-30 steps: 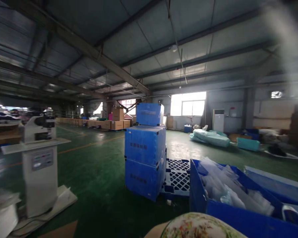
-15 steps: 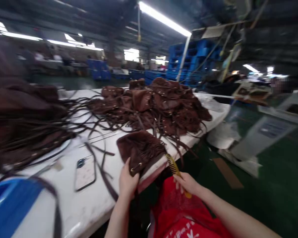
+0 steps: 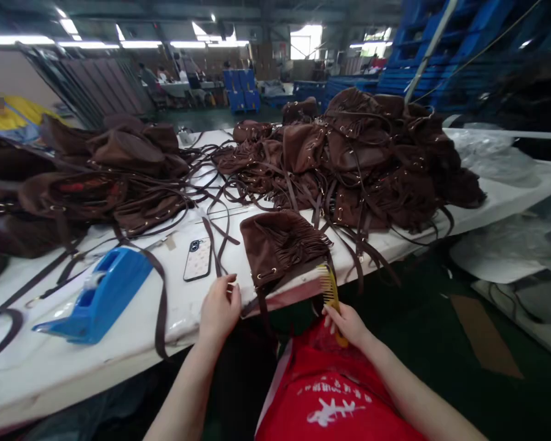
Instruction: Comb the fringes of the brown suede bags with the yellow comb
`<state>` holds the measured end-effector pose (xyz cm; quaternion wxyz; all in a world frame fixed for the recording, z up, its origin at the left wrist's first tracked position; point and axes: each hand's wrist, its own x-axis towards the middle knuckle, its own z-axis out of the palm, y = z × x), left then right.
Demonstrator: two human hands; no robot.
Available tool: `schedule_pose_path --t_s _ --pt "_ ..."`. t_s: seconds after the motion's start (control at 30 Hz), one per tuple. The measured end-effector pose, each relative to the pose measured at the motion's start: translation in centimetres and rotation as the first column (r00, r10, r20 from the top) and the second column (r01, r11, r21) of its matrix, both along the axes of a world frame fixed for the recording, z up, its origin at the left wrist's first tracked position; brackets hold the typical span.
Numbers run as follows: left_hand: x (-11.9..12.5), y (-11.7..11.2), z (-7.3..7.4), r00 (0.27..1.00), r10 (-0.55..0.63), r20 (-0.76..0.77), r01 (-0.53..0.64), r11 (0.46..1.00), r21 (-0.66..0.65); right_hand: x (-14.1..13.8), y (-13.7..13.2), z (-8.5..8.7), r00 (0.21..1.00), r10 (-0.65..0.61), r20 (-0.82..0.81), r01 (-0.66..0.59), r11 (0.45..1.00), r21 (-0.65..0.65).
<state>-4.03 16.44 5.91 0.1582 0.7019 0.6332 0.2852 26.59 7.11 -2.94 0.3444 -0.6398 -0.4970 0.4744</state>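
Note:
A dark brown fringed bag (image 3: 266,248) lies at the table's front edge, its fringe on the right side and brass-coloured eyelets along its lower edge. My left hand (image 3: 220,309) is just left of the bag, over the table edge, with fingers loosely bent and thumb apart; I see nothing held in it. A dark strap ends close to its fingertips. In my right hand (image 3: 346,324) is a yellow comb (image 3: 329,288), gripped by its handle, teeth facing left. The comb stands upright beside the bag's lower right corner, in front of the table edge.
Piles of brown bags lie at the back right (image 3: 367,153) and left (image 3: 96,177) of the white table (image 3: 133,373). Loose straps run between them. A phone (image 3: 197,260) and a blue tape dispenser (image 3: 101,297) lie on the left. Another person (image 3: 13,119) is at far left.
My left hand has let go of the bag's lower edge and moved left of it. The bag lies on the table; the comb stays in my right hand. The view has swung left.

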Motion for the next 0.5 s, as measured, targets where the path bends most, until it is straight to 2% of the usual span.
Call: schedule_pose_path --t_s 0.07,0.17,0.23,0.3,0.4,0.5 --pt "0.6 -2.7 0.5 0.997 -0.005 -0.071 -0.002 0.995 -0.095 0.9 -0.3 0.4 0.990 0.073 0.122 -0.075 0.997 0.019" --pt "1.8 -5.7 0.7 0.983 -0.112 -0.143 0.071 0.961 -0.266 2.1 0.2 0.9 0.972 0.135 0.193 -0.146 0.988 0.042" --pt "2.5 -6.2 0.9 0.982 -0.099 -0.160 0.062 0.974 -0.218 2.8 0.9 1.1 0.982 0.127 0.137 -0.137 0.988 0.069" --pt "3.1 -5.6 1.3 0.984 -0.044 -0.173 0.027 0.995 -0.098 3.3 1.8 1.1 0.997 0.076 0.034 -0.079 0.992 0.100" --pt "4.3 -3.2 2.1 0.979 -0.030 -0.203 0.045 0.997 0.070 3.5 2.9 1.2 0.994 -0.033 -0.108 0.045 0.993 0.113" --pt "5.8 -0.3 1.7 0.950 -0.068 -0.304 0.107 0.988 0.115 3.5 3.8 1.6 0.983 -0.105 -0.152 0.127 0.982 0.142"
